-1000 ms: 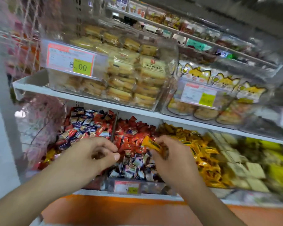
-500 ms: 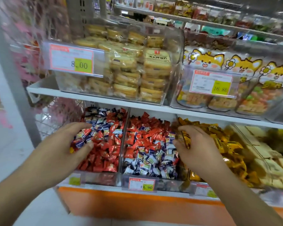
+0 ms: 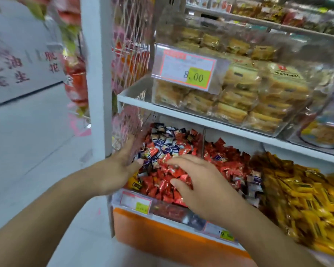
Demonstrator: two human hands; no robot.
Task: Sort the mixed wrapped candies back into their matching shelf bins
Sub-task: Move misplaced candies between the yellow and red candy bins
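Under the hands, the candies [image 3: 162, 166] wear glossy, crinkled foil-like wrappers. Right of the right hand [image 3: 199, 182], gold wrappers [image 3: 301, 191] shine. Above, the bin [image 3: 278, 105] is clear glossy plastic; the shelf [image 3: 181, 114] smooth and white.

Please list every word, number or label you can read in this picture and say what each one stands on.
"8.00": price tag on the clear bin of wrapped cakes, upper shelf; its small print is blurred.
"19" and blurred digits: tag on the lower shelf rail.
"油", "花生", "花": red characters on the white sign at left; the others are smeared.
Tag on the leftmost candy bin: unreadable.
Cake wrapper print: too blurred.
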